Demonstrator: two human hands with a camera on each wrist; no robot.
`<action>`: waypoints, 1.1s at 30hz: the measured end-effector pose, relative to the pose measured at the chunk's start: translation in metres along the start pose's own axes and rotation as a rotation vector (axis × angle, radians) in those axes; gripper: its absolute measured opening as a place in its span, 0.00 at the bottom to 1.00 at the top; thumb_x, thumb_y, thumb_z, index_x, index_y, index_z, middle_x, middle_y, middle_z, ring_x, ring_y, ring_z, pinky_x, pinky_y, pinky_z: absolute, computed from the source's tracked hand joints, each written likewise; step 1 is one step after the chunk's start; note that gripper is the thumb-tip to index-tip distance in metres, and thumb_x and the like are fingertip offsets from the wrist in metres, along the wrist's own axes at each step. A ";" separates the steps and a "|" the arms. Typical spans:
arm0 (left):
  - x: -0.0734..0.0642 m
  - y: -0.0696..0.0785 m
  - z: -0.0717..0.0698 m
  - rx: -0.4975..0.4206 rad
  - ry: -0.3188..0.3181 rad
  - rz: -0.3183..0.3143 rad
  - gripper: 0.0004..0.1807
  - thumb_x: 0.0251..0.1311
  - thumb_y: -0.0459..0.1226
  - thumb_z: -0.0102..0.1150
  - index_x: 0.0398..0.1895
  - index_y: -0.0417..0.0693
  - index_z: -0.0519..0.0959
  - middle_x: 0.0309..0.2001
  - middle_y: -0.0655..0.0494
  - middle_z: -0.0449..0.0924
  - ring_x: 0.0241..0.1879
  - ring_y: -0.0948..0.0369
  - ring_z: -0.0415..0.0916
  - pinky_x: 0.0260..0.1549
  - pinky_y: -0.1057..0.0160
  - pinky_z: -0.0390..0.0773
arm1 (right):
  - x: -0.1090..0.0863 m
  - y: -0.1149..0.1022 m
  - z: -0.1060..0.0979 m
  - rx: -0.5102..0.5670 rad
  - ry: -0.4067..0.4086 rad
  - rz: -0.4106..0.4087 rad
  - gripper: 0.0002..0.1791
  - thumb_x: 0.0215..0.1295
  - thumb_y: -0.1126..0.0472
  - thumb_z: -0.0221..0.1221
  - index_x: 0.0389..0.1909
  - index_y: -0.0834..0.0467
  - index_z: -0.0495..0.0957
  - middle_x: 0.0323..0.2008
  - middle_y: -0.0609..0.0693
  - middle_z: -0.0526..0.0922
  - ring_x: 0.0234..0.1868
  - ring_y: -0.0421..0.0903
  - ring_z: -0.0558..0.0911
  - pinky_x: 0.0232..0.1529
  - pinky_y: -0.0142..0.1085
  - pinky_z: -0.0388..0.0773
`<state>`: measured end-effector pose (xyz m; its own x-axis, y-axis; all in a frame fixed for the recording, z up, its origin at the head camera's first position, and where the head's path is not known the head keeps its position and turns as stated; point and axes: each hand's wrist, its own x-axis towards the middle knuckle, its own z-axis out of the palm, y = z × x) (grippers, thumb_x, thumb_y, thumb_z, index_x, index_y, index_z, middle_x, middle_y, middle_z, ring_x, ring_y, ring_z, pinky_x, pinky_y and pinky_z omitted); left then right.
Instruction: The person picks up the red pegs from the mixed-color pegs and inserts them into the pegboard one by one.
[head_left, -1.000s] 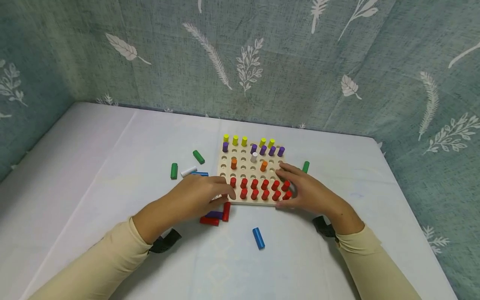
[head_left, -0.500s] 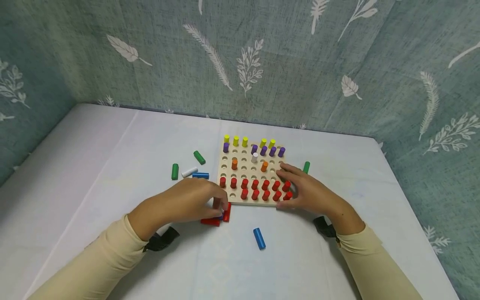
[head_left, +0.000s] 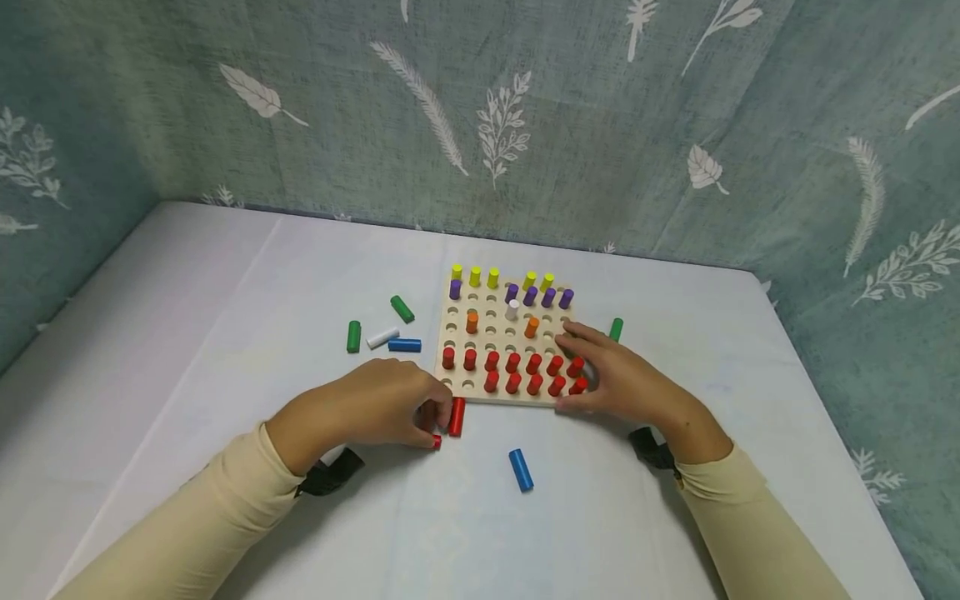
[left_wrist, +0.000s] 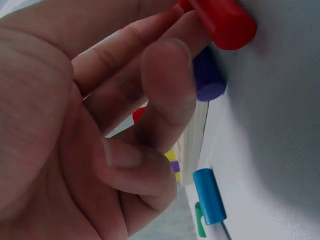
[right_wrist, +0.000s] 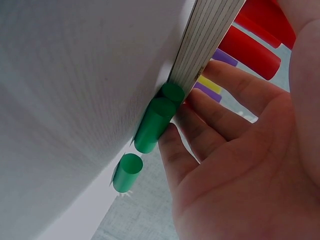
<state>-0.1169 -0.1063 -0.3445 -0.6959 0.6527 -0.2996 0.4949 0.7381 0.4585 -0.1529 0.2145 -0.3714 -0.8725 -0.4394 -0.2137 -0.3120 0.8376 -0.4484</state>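
Note:
In the head view a pale wooden pegboard (head_left: 480, 393) bears rows of yellow, purple, orange and red pegs and one white peg (head_left: 512, 309). My left hand (head_left: 390, 400) is low beside its front left corner, thumb and fingers pinching a red peg (left_wrist: 225, 22) at the tabletop. Just behind that peg lies a purple peg (left_wrist: 208, 80), hidden by the hand in the head view. Another red peg (head_left: 457, 417) lies by the fingertips. My right hand (head_left: 618, 375) rests against the board's right side, fingers fairly straight along the edge and thumb at the front corner.
Left of the board lie two green pegs, one a green peg (head_left: 353, 337), with a white peg (head_left: 383, 337) and a blue peg (head_left: 405, 345). Another blue peg (head_left: 521, 471) lies in front. Beyond the right hand is a green peg (head_left: 616, 329). Patterned cloth hangs behind.
My left hand set a red peg into the leftmost hole of a red row, then drew back to the loose pegs and took hold of a red one. The right hand stays at the board.

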 end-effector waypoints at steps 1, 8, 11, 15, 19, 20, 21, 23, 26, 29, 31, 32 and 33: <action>0.000 0.000 0.000 -0.002 -0.003 -0.001 0.10 0.50 0.43 0.77 0.28 0.66 0.81 0.24 0.75 0.77 0.33 0.69 0.73 0.35 0.64 0.73 | 0.000 0.000 -0.001 -0.001 0.001 0.001 0.54 0.47 0.40 0.75 0.75 0.52 0.63 0.79 0.53 0.53 0.78 0.59 0.55 0.70 0.58 0.63; 0.001 0.001 -0.001 -0.010 -0.019 -0.019 0.11 0.49 0.43 0.78 0.30 0.65 0.82 0.24 0.74 0.77 0.32 0.68 0.73 0.35 0.64 0.74 | 0.000 -0.001 -0.004 0.000 -0.004 -0.005 0.54 0.48 0.40 0.75 0.74 0.53 0.64 0.79 0.53 0.53 0.78 0.59 0.56 0.71 0.57 0.63; 0.002 0.002 -0.002 -0.019 -0.018 -0.023 0.11 0.49 0.43 0.78 0.30 0.65 0.82 0.24 0.73 0.77 0.32 0.67 0.74 0.34 0.64 0.75 | 0.001 -0.001 -0.005 -0.002 0.010 -0.011 0.53 0.48 0.41 0.76 0.74 0.53 0.64 0.79 0.54 0.54 0.78 0.59 0.56 0.70 0.57 0.63; 0.003 0.002 -0.002 -0.033 -0.028 -0.028 0.10 0.51 0.42 0.77 0.31 0.66 0.82 0.24 0.72 0.77 0.31 0.67 0.73 0.34 0.64 0.74 | 0.001 -0.001 -0.005 0.016 -0.006 -0.002 0.54 0.48 0.40 0.75 0.74 0.53 0.63 0.79 0.53 0.53 0.78 0.59 0.55 0.71 0.58 0.63; 0.004 0.001 -0.002 -0.037 -0.027 -0.023 0.09 0.52 0.42 0.75 0.33 0.65 0.84 0.23 0.71 0.76 0.31 0.67 0.73 0.33 0.64 0.74 | 0.000 0.000 -0.005 0.004 -0.006 -0.001 0.54 0.48 0.39 0.75 0.75 0.52 0.63 0.79 0.53 0.53 0.78 0.59 0.55 0.70 0.58 0.63; 0.004 0.001 -0.002 -0.036 -0.024 -0.022 0.08 0.53 0.42 0.75 0.34 0.64 0.84 0.23 0.71 0.76 0.31 0.67 0.73 0.33 0.64 0.74 | 0.000 0.000 -0.004 -0.001 -0.001 -0.002 0.54 0.48 0.40 0.75 0.75 0.52 0.63 0.79 0.53 0.53 0.78 0.59 0.56 0.70 0.58 0.63; 0.004 0.001 -0.002 -0.036 -0.021 -0.021 0.09 0.53 0.42 0.75 0.35 0.64 0.85 0.24 0.71 0.76 0.31 0.67 0.73 0.33 0.64 0.75 | 0.000 0.000 -0.004 -0.003 0.004 -0.002 0.54 0.48 0.40 0.75 0.75 0.52 0.63 0.79 0.53 0.53 0.78 0.59 0.56 0.70 0.58 0.63; 0.004 0.000 -0.002 -0.035 -0.015 -0.020 0.09 0.53 0.42 0.74 0.37 0.63 0.85 0.24 0.71 0.77 0.31 0.67 0.74 0.33 0.65 0.75 | 0.001 0.000 -0.004 0.001 0.005 -0.003 0.54 0.48 0.40 0.75 0.74 0.52 0.63 0.79 0.53 0.53 0.78 0.58 0.56 0.70 0.57 0.64; 0.004 0.000 -0.001 -0.035 0.003 -0.010 0.10 0.54 0.41 0.74 0.39 0.62 0.86 0.25 0.72 0.77 0.31 0.67 0.73 0.33 0.66 0.75 | 0.001 0.000 -0.004 0.011 -0.004 -0.004 0.54 0.48 0.41 0.75 0.74 0.52 0.63 0.79 0.53 0.53 0.78 0.59 0.56 0.71 0.58 0.63; 0.005 -0.001 0.000 -0.042 0.027 0.016 0.10 0.55 0.41 0.73 0.41 0.60 0.87 0.28 0.71 0.79 0.31 0.67 0.74 0.33 0.67 0.75 | 0.001 -0.001 -0.003 0.010 -0.012 -0.004 0.54 0.48 0.40 0.75 0.75 0.53 0.63 0.79 0.54 0.53 0.78 0.59 0.55 0.71 0.58 0.63; 0.006 -0.002 0.000 -0.039 0.045 0.038 0.10 0.56 0.41 0.72 0.42 0.59 0.87 0.30 0.70 0.80 0.32 0.66 0.74 0.33 0.68 0.75 | 0.000 -0.001 -0.003 0.001 -0.009 -0.004 0.54 0.48 0.40 0.75 0.75 0.53 0.63 0.79 0.54 0.53 0.78 0.59 0.55 0.70 0.58 0.63; 0.007 -0.003 0.000 -0.037 0.053 0.046 0.10 0.56 0.40 0.72 0.42 0.59 0.87 0.31 0.70 0.81 0.33 0.66 0.74 0.33 0.68 0.75 | 0.000 -0.001 -0.003 -0.001 -0.006 -0.004 0.54 0.48 0.40 0.75 0.75 0.52 0.63 0.79 0.53 0.53 0.78 0.59 0.56 0.70 0.58 0.63; 0.007 -0.003 0.000 -0.032 0.061 0.055 0.10 0.56 0.40 0.71 0.42 0.58 0.87 0.32 0.69 0.82 0.33 0.67 0.75 0.34 0.68 0.76 | 0.000 -0.001 -0.004 -0.004 -0.004 -0.005 0.54 0.48 0.40 0.75 0.75 0.52 0.63 0.79 0.53 0.53 0.78 0.59 0.56 0.70 0.58 0.63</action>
<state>-0.1234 -0.1039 -0.3483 -0.6992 0.6796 -0.2220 0.5170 0.6951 0.4996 -0.1542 0.2144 -0.3678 -0.8695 -0.4446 -0.2150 -0.3176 0.8369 -0.4458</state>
